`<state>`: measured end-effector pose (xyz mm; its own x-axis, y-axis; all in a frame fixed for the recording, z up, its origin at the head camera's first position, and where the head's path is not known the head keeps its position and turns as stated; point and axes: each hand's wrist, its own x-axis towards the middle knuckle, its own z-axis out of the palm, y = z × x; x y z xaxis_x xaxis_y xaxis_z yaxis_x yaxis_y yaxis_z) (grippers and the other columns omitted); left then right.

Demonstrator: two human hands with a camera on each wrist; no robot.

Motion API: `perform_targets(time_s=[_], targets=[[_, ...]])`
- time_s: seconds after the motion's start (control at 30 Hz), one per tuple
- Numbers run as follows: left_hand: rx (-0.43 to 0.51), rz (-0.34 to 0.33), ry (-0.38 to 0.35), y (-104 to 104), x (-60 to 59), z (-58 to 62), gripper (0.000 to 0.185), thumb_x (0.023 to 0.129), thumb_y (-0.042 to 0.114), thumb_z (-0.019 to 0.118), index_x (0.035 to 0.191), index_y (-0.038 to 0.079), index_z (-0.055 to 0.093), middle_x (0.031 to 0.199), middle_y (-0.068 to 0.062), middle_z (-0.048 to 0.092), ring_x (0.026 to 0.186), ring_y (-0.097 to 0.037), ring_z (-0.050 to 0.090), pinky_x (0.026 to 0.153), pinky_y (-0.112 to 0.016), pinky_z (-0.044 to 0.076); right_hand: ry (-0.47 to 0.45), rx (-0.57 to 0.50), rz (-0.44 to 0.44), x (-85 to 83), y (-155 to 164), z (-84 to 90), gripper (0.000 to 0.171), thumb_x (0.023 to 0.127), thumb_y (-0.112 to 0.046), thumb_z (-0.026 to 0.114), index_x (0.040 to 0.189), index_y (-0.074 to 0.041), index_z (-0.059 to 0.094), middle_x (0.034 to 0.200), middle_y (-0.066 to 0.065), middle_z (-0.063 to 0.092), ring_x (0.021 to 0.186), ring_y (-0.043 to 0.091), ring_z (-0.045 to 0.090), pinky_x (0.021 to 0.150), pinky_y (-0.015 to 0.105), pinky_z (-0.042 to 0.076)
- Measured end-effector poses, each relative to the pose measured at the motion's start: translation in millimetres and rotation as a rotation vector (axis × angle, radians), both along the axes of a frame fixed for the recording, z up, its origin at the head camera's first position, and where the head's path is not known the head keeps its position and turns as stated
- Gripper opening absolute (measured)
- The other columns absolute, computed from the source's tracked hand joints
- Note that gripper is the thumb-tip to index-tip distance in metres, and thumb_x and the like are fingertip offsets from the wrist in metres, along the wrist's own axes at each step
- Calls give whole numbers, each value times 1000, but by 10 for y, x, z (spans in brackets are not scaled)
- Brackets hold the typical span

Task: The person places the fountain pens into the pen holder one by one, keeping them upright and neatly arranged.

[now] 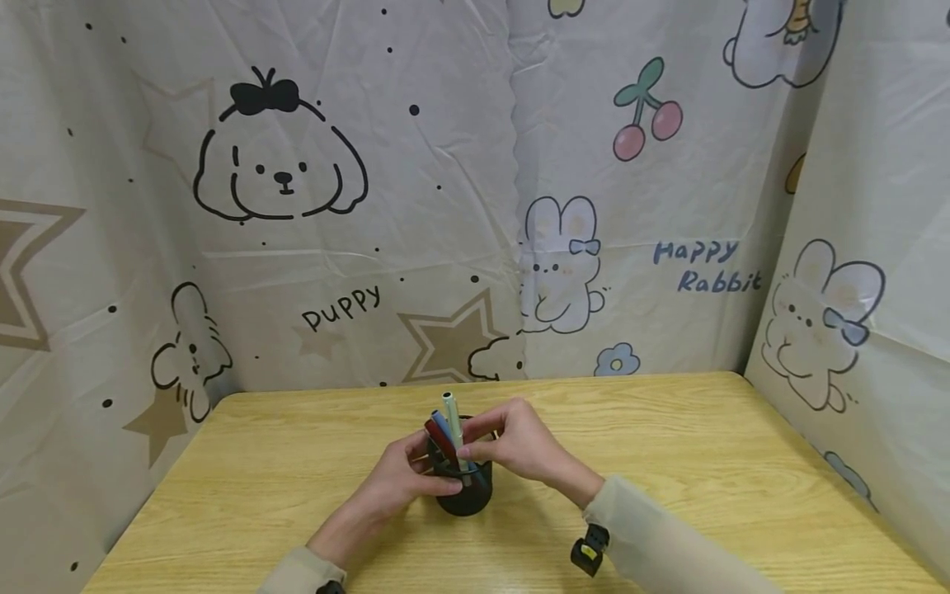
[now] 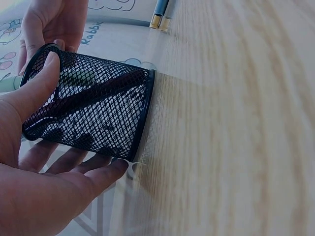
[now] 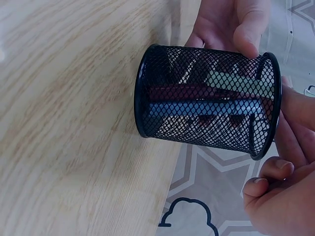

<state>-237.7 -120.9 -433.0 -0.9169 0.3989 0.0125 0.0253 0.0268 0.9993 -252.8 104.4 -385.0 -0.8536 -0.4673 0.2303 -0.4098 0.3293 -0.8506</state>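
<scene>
Head view: a black mesh pen holder (image 1: pixel 466 487) stands upright on a wooden table (image 1: pixel 668 462), near the centre of the tabletop and slightly toward its near edge. The left hand (image 1: pixel 404 478) grips the holder from its 9 o'clock side, thumb curled over the rim and the other fingers lying against the mesh wall. The right hand (image 1: pixel 519 450) sits at the holder's 2 o'clock, its fingertips closed in a narrow pinch on a pale green pen (image 1: pixel 453 421) that rises from the holder toward 12 o'clock. A blue pen (image 1: pixel 443 429) and a red pen (image 1: pixel 438 441) lean beside it toward 11 o'clock, their lower ends inside the holder.

Left wrist view: the thumb (image 2: pixel 37 86) presses over the holder's rim; the remaining fingers (image 2: pixel 93 172) support the mesh from the opposite side.

Right wrist view: through the mesh the three pens lie side by side, green, red, then blue.

Backdrop: a printed curtain (image 1: pixel 297 206) with puppy and rabbit cartoons encloses the table at 12 and 3 o'clock.
</scene>
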Motion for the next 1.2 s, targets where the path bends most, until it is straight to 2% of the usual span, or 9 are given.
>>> perform_targets(time_s=[0.2,0.37,0.57,0.6,0.7,0.8,0.93,1.1,1.2], targets=[[-11,11,0,-6,-2,4,73,83,6,90,149,6,58,147,-15,60,133,-39,58,109,-47,49,-7,17,16,-1,-14,9,17,89,-13,87,104,-8,85,98,1,80,96,20,74,77,29,60],[-11,11,-4,-14,-4,-4,70,84,6,90,146,3,59,143,-14,62,134,-40,57,108,-48,50,10,33,34,0,-7,4,16,90,-12,86,105,-8,84,100,0,80,97,18,74,76,28,60],[-18,10,4,-18,13,-3,68,84,7,90,144,3,60,138,-13,65,135,-43,55,112,-52,46,52,55,-17,62,105,76,15,93,-16,82,107,-10,84,99,-4,80,84,13,66,61,23,41],[-19,11,4,-19,15,0,68,84,7,90,145,4,60,137,-13,65,135,-43,55,112,-52,46,61,64,-33,78,139,90,14,94,-16,82,106,-12,85,98,-5,80,84,13,65,61,24,39],[-20,11,6,-25,17,9,67,84,6,90,144,2,60,136,-13,65,134,-42,56,111,-52,47,69,90,-77,129,263,129,11,94,-18,82,104,-17,85,97,-9,79,93,13,68,69,27,44],[-22,15,7,-26,20,14,67,83,5,90,143,1,60,134,-13,65,133,-40,56,110,-51,48,72,107,-107,173,428,149,10,94,-19,82,103,-18,85,100,-8,79,102,16,69,80,35,50],[-27,19,8,-20,20,11,68,82,3,90,143,1,60,133,-13,65,134,-42,56,110,-52,48,55,146,-139,238,688,158,10,94,-22,82,103,-18,84,103,-6,78,105,19,70,88,43,52],[-23,15,-3,-14,14,-2,68,83,3,90,143,1,60,133,-14,64,134,-43,55,110,-51,48,6,186,-167,339,1003,130,12,94,-23,82,104,-17,84,104,-4,78,106,21,68,86,38,50],[-17,19,-3,-17,12,-2,67,82,3,90,143,1,60,133,-14,64,133,-41,56,110,-50,48,-13,198,-176,382,1169,96,13,94,-23,82,104,-15,84,103,-3,78,93,20,65,74,30,44]])
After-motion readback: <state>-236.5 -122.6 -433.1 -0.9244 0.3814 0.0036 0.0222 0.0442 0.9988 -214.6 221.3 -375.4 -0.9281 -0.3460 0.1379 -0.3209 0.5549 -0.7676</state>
